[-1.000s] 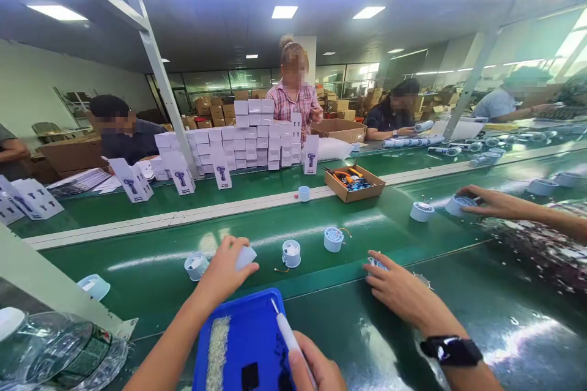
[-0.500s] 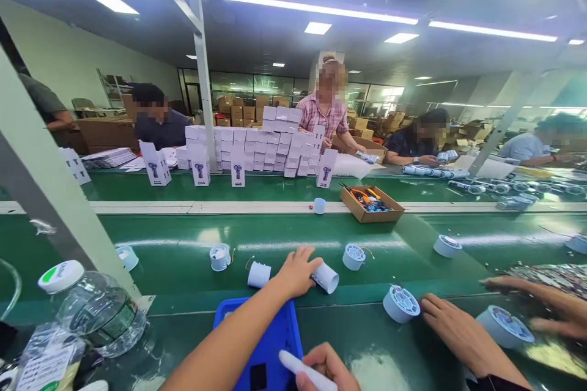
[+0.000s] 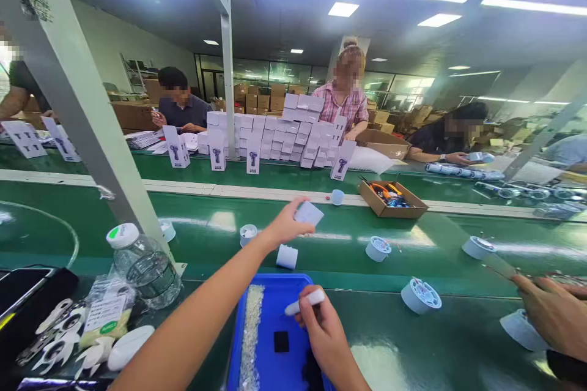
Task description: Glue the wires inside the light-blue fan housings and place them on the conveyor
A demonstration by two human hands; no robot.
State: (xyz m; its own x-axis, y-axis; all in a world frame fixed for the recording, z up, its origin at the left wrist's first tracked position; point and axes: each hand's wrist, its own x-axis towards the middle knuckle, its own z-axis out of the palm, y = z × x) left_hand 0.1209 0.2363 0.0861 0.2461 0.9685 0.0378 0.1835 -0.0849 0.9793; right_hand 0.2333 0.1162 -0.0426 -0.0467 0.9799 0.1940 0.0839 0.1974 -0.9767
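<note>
Lifted off the green belt since half a second ago, the white cylinder (image 3: 309,213) now sits pinched in the left hand (image 3: 285,226) fingers, at 12 o'clock from the blue tray (image 3: 270,342). Right hand (image 3: 321,333) fingers grip a white pen (image 3: 304,302) over that tray.

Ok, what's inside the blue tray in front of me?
The blue tray holds a strip of tiny pale parts along its left side and a small black square. The right hand covers its right part.
</note>
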